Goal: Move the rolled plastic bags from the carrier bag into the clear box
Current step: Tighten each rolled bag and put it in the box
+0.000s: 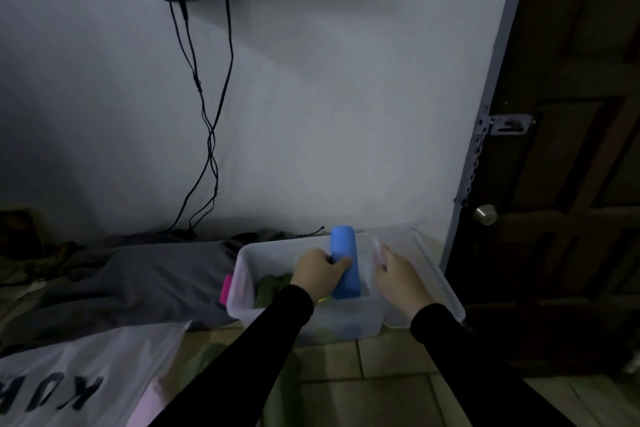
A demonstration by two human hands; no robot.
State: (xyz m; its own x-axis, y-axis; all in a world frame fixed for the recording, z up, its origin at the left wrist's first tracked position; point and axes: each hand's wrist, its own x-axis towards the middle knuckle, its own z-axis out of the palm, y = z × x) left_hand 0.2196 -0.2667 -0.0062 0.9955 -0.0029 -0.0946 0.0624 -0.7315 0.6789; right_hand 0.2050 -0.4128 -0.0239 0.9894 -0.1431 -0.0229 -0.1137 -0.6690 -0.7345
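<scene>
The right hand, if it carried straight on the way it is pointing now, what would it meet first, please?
Most likely the far wall of the clear box. The right hand points forward over the box, holding something pale and blurred. Depth is hard to judge from this one view.

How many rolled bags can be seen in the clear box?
3: a blue roll held by the left hand, a green roll beside it, a pale blurred one at the right hand. Others may be hidden.

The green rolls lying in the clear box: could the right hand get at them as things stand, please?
Probably not directly. The right hand pinches something pale, and the blue roll, gripped by the left hand, stands between it and the green rolls in the clear box.
</scene>
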